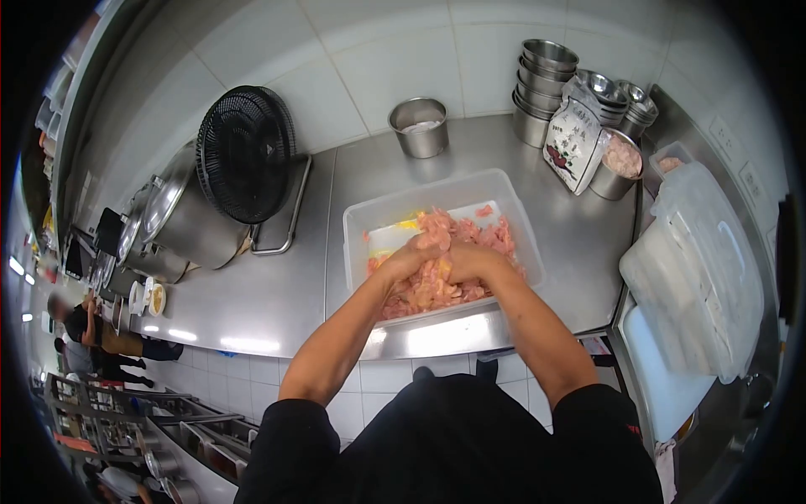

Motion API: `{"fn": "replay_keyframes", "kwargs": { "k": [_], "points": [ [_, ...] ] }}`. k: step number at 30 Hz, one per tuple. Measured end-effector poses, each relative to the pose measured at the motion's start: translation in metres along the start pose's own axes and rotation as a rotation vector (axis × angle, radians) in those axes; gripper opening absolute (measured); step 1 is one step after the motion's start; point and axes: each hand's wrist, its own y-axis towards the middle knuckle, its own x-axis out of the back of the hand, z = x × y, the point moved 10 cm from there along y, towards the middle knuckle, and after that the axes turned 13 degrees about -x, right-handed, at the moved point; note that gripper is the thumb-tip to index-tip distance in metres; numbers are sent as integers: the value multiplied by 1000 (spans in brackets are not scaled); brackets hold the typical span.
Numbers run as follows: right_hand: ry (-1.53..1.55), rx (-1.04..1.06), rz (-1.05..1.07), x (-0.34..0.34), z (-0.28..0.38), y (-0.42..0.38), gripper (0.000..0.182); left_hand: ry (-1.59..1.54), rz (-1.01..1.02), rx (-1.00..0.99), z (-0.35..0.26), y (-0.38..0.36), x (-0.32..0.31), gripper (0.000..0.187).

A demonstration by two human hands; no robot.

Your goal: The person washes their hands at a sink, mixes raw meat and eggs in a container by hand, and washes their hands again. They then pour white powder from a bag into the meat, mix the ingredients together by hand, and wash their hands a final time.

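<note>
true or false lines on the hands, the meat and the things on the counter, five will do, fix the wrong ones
1. The left hand and right hand are in the raw meat. True.
2. The meat the hands touch is in a steel pot. False: it is in a plastic tub.
3. An open metal pot stands beyond the tub. True.
4. Both hands wear blue gloves. False: they are bare.
5. A printed bag stands by a stack of metal pots. True.
</note>
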Motion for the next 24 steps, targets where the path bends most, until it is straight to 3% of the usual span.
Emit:
{"fn": "replay_keyframes", "kwargs": {
  "k": [1, 4, 7, 9, 11, 12, 14, 17, 20, 22, 23, 24],
  "points": [
    [16, 93, 67, 0, 17, 2, 50, -206, 12, 41, -13, 1, -10, 49],
    [339, 63, -168, 52, 34, -35, 41, -42, 216, -411, -76, 13, -16, 38],
    [-112, -119, 5, 66, 8, -30, 41, 145, 175, -547, -107, 14, -25, 42],
    [-200, -244, 62, 84, -40, -18, 36, 257, 297, -429, -103, 9, -54, 47],
    [-141, -192, -147, 111, -38, -10, 45, 502, 341, -203, -85, 4, -62, 56],
    [-109, -165, -254, 123, -39, -10, 49, 674, 474, -196, -76, 0, -72, 57],
    [-213, -181, -154, 93, 2, -31, 46, 1026, 744, -177, -44, -10, -84, 60],
    [-269, -312, 78, 27, -3, -46, 48, 1408, 485, -388, -15, -33, -55, 62],
    [-638, -174, 2, 5, -31, -52, 49, 1373, 508, -123, -12, -55, -9, 68],
    [-471, -217, -30, 5, -40, -57, 49, 1460, 352, 80, -5, -64, 21, 69],
    [-393, -237, -48, 9, -40, -59, 50, 1536, 342, 35, -1, -59, 16, 69],
    [-308, -217, -100, 4, -37, -52, 51, 1360, 248, -53, 11, -43, 17, 64]
  ]
}}
